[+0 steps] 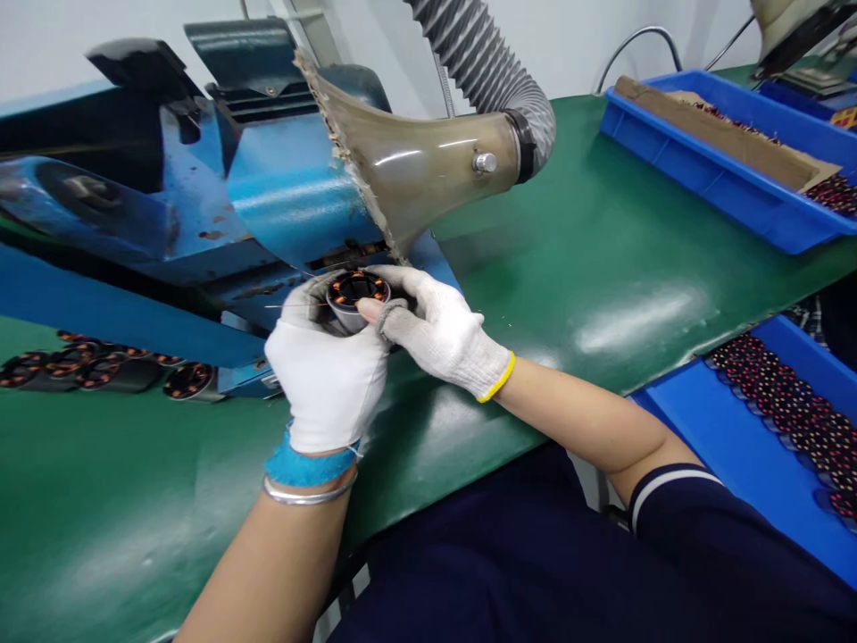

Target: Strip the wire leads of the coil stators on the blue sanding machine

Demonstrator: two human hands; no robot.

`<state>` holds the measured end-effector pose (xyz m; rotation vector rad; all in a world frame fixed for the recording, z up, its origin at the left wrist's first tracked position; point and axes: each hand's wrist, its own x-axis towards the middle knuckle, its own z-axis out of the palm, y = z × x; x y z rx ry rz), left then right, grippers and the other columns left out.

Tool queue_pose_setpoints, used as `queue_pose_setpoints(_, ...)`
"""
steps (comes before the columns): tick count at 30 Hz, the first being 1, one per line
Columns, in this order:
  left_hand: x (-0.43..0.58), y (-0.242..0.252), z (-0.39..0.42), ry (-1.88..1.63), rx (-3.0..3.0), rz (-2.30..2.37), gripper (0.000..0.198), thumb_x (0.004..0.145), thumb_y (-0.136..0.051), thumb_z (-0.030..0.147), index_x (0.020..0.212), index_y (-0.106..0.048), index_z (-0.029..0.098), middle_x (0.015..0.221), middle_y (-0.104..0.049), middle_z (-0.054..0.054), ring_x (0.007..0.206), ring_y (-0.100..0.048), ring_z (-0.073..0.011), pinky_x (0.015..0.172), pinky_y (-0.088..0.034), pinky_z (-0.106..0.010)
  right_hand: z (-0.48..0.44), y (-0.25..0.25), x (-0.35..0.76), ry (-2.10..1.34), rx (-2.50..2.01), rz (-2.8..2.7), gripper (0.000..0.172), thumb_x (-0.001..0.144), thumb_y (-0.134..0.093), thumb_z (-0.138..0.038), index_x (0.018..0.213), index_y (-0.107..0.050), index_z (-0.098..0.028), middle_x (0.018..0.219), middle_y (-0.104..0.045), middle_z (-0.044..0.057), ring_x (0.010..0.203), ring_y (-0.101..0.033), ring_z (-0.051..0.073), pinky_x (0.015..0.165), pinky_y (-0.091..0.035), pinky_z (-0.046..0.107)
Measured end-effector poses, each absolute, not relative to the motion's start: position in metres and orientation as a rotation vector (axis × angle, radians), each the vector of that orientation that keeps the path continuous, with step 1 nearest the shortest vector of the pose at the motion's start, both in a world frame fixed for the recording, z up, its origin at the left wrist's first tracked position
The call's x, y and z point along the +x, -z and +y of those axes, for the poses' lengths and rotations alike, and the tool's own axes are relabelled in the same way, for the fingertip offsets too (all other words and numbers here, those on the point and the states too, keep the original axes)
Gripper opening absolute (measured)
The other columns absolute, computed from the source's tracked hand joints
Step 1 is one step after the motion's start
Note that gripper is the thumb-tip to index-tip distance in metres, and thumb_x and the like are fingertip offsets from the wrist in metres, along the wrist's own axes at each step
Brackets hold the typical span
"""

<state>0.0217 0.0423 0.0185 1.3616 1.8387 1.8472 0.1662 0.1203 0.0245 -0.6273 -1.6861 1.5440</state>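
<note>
A round grey motor stator (346, 319) with copper windings and a black inner ring is held upright below the wide mouth of a translucent funnel hood (428, 161). My left hand (328, 375), in a white glove, wraps round its left side and front. From the right, my right hand (445, 330), in a white glove with a yellow cuff, grips the stator; its bare thumb tip lies at the near rim. Thin copper wires stick out to the left of the stator. Some fingers of both hands are hidden behind it.
A blue machine (295, 179) stands at the back left, with a grey corrugated hose (488, 62) joined to the hood. Several stators (191, 381) stand on the green table (134, 464) at left. A blue tray (703, 179) is at the back right, a blue bin (710, 429) lower right.
</note>
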Motion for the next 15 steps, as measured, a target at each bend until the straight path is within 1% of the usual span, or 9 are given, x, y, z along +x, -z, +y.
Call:
queue_pose_setpoints(2, 0.022, -0.018, 0.042, -1.856, 1.366, 1.830, 0.047, 0.090, -0.100, 0.038, 0.130, -0.089, 0.016, 0.129, -0.095, -0.014, 0.118, -0.092, -0.0307, 0.119, -0.079, -0.056, 0.119, -0.024, 0.164, -1.562, -0.637, -1.658, 0.085, 0.083, -0.127, -0.056, 0.149, -0.089, -0.018, 0.163, -0.091, 0.014, 0.156, -0.085, 0.038, 0.136, -0.073, 0.044)
queue_pose_setpoints(4, 0.018, -0.017, 0.041, -1.864, 1.361, 1.837, 0.047, 0.089, -0.101, 0.035, 0.130, -0.089, 0.016, 0.130, -0.095, -0.014, 0.120, -0.092, -0.0301, 0.119, -0.079, -0.054, 0.115, -0.026, 0.161, -1.556, -0.664, -1.648, 0.084, 0.084, -0.126, -0.057, 0.150, -0.089, -0.019, 0.164, -0.090, 0.014, 0.158, -0.084, 0.038, 0.138, -0.071, 0.045)
queue_pose_setpoints(6, 0.014, -0.015, 0.040, -1.872, 1.348, 1.844, 0.051, 0.087, -0.102, 0.036, 0.132, -0.089, 0.016, 0.129, -0.095, -0.014, 0.119, -0.092, -0.0302, 0.118, -0.079, -0.054, 0.111, -0.030, 0.158, -1.524, -0.704, -1.641, 0.080, 0.085, -0.126, -0.055, 0.148, -0.090, -0.020, 0.160, -0.090, 0.014, 0.163, -0.080, 0.039, 0.146, -0.066, 0.047)
queue_pose_setpoints(8, 0.011, -0.014, 0.040, -1.892, 1.332, 1.844, 0.054, 0.086, -0.103, 0.038, 0.132, -0.088, 0.015, 0.128, -0.095, -0.014, 0.116, -0.092, -0.0310, 0.118, -0.080, -0.057, 0.109, -0.035, 0.157, -1.530, -0.712, -1.647, 0.073, 0.086, -0.125, -0.052, 0.143, -0.091, -0.021, 0.158, -0.090, 0.013, 0.164, -0.080, 0.039, 0.150, -0.063, 0.049)
queue_pose_setpoints(11, 0.014, -0.012, 0.046, -1.910, 1.338, 1.848, 0.053, 0.088, -0.102, 0.041, 0.131, -0.088, 0.015, 0.128, -0.094, -0.014, 0.116, -0.092, -0.0314, 0.121, -0.078, -0.059, 0.113, -0.038, 0.158, -1.599, -0.658, -1.628, 0.066, 0.086, -0.124, -0.050, 0.137, -0.092, -0.023, 0.157, -0.093, 0.011, 0.158, -0.084, 0.038, 0.147, -0.067, 0.049)
queue_pose_setpoints(13, 0.019, -0.012, 0.049, -1.887, 1.348, 1.863, 0.051, 0.089, -0.101, 0.040, 0.131, -0.088, 0.015, 0.128, -0.094, -0.014, 0.118, -0.092, -0.0309, 0.121, -0.078, -0.056, 0.116, -0.036, 0.161, -1.607, -0.644, -1.613, 0.068, 0.086, -0.124, -0.053, 0.138, -0.091, -0.023, 0.160, -0.093, 0.010, 0.158, -0.085, 0.039, 0.145, -0.068, 0.050)
queue_pose_setpoints(15, 0.021, -0.010, 0.046, -1.866, 1.337, 1.885, 0.054, 0.088, -0.104, 0.043, 0.132, -0.087, 0.016, 0.129, -0.095, -0.014, 0.120, -0.091, -0.0307, 0.120, -0.078, -0.054, 0.115, -0.033, 0.165, -1.559, -0.679, -1.632, 0.076, 0.084, -0.124, -0.057, 0.143, -0.091, -0.021, 0.164, -0.091, 0.012, 0.161, -0.083, 0.041, 0.145, -0.068, 0.050)
